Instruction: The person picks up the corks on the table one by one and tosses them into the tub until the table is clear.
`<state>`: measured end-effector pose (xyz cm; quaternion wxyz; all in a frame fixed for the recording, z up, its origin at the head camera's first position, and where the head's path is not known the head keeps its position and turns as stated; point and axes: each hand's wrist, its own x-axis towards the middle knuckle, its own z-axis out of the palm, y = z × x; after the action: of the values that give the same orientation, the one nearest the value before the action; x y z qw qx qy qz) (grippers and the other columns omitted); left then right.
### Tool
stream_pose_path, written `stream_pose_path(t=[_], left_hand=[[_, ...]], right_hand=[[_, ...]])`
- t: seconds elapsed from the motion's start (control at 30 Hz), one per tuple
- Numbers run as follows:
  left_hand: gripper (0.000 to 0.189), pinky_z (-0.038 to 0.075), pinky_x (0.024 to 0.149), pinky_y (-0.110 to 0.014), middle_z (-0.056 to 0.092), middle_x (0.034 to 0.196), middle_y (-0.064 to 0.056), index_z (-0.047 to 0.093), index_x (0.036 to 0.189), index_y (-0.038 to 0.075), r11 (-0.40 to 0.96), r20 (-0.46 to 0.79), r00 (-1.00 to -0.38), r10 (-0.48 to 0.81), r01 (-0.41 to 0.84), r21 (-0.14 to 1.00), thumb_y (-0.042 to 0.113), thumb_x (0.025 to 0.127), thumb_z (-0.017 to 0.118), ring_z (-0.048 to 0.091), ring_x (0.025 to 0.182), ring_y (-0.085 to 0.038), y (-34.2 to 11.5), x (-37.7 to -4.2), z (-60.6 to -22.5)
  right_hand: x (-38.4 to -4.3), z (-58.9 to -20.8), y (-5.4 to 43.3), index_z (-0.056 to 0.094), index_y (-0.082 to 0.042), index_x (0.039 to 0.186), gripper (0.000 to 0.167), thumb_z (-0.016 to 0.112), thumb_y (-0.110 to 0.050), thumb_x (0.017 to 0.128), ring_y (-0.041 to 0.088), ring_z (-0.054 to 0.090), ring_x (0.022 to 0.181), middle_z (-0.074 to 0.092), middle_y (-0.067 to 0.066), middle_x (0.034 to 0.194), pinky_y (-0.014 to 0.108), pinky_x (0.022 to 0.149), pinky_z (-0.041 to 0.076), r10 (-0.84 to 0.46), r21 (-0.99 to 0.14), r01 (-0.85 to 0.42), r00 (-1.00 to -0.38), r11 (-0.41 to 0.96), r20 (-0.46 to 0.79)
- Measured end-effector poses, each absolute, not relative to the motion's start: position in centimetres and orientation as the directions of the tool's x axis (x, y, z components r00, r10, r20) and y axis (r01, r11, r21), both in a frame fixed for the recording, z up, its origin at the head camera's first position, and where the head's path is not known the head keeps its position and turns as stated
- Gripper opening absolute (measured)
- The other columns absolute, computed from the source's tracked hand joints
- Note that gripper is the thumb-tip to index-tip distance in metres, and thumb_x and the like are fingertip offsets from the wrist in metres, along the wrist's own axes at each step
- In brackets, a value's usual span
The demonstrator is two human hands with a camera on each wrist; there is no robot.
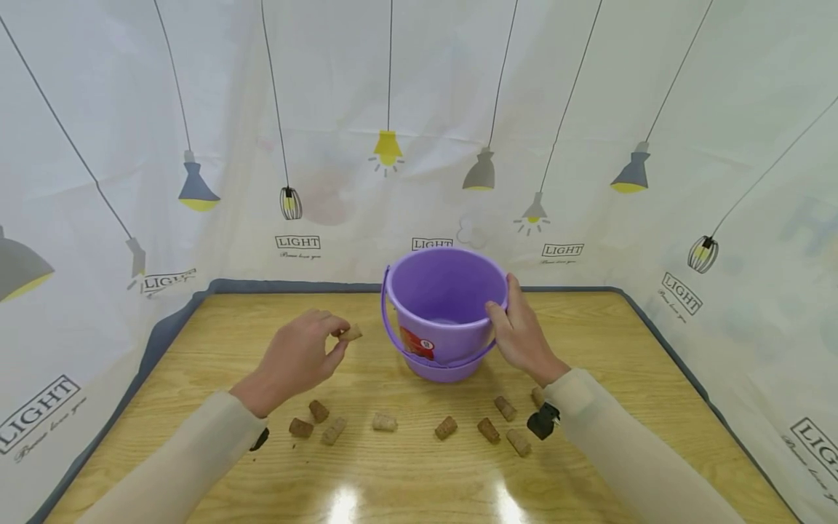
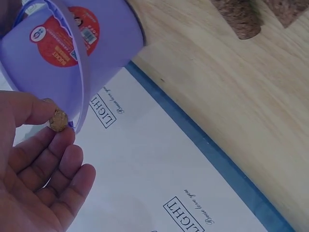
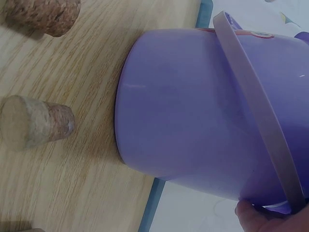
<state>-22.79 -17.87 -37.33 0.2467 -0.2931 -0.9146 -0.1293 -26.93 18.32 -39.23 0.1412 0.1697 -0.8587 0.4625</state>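
Observation:
A purple bucket (image 1: pixel 458 340) with a red label stands toward the back of the wooden table, its mouth facing up and its handle hanging down in front. My right hand (image 1: pixel 524 338) grips its rim on the right side, thumb over the near edge. Left of the bucket, above the table, my left hand (image 1: pixel 297 356) pinches a cork (image 1: pixel 352 333) between thumb and fingertips. The left wrist view shows the round end of this cork (image 2: pixel 59 120), apart from the bucket wall. No corks show in the visible part of the bucket's inside.
Several loose corks lie on the table (image 1: pixel 406 480): one light cork (image 1: pixel 384 422) in the middle, a group by a brown cork (image 1: pixel 301 427) at left, others around a brown cork (image 1: pixel 488 430) at right. A lamp-printed cloth (image 1: pixel 340 94) encloses the back and sides.

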Motion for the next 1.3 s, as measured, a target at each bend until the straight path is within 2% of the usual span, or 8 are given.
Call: stream_pose_path(t=[0.3, 0.6, 0.9, 1.17, 1.3], left_hand=[[0.017, 0.055, 0.06, -0.03, 0.073, 0.093, -0.004, 0.076, 0.103, 0.006, 0.778, 0.559, -0.68, 0.474, 0.621, 0.096, 0.011, 0.087, 0.079, 0.066, 0.08, -0.019, -16.8, -23.2, -36.4], [0.014, 0.053, 0.059, -0.03, 0.072, 0.088, -0.003, 0.076, 0.1, 0.005, 0.746, 0.606, -0.62, 0.498, 0.662, 0.064, 0.01, 0.087, 0.078, 0.062, 0.077, -0.02, -15.7, -23.6, -34.8], [0.013, 0.053, 0.064, -0.031, 0.073, 0.09, -0.003, 0.076, 0.1, 0.005, 0.721, 0.607, -0.601, 0.519, 0.689, 0.066, 0.009, 0.088, 0.076, 0.061, 0.078, -0.019, -14.0, -24.4, -32.8], [0.009, 0.055, 0.069, -0.031, 0.074, 0.091, -0.002, 0.077, 0.099, 0.007, 0.71, 0.596, -0.593, 0.541, 0.702, 0.055, 0.011, 0.091, 0.075, 0.062, 0.079, -0.019, -12.5, -25.0, -32.2], [0.008, 0.052, 0.065, -0.03, 0.072, 0.088, -0.001, 0.077, 0.097, 0.007, 0.709, 0.592, -0.595, 0.544, 0.703, 0.056, 0.012, 0.093, 0.074, 0.06, 0.076, -0.018, -11.9, -25.4, -32.0]], right_hand=[[-27.1, -39.4, 18.3, 0.009, -0.002, 0.163, 0.066, 0.041, -0.017, 0.107, 0.039, 0.037, 0.146, 0.034, 0.026, 0.159, 0.054, 0.12, 0.031, -0.167, -0.747, -0.432, -0.898, 0.506, 0.407], [-27.3, -39.4, 18.2, 0.016, 0.002, 0.16, 0.061, 0.041, -0.014, 0.107, 0.041, 0.042, 0.142, 0.041, 0.027, 0.154, 0.056, 0.118, 0.034, -0.17, -0.743, -0.449, -0.89, 0.497, 0.423], [-27.1, -39.3, 18.2, 0.012, 0.0, 0.162, 0.064, 0.041, -0.018, 0.107, 0.041, 0.039, 0.144, 0.037, 0.028, 0.157, 0.054, 0.119, 0.032, -0.153, -0.737, -0.43, -0.897, 0.522, 0.416], [-27.1, -39.4, 18.2, 0.016, 0.001, 0.16, 0.063, 0.041, -0.019, 0.107, 0.041, 0.042, 0.142, 0.04, 0.028, 0.155, 0.055, 0.118, 0.034, -0.153, -0.732, -0.441, -0.89, 0.519, 0.429], [-27.1, -39.4, 18.2, 0.014, 0.001, 0.161, 0.064, 0.041, -0.018, 0.107, 0.042, 0.041, 0.142, 0.038, 0.028, 0.156, 0.056, 0.118, 0.033, -0.154, -0.731, -0.438, -0.892, 0.523, 0.425]])
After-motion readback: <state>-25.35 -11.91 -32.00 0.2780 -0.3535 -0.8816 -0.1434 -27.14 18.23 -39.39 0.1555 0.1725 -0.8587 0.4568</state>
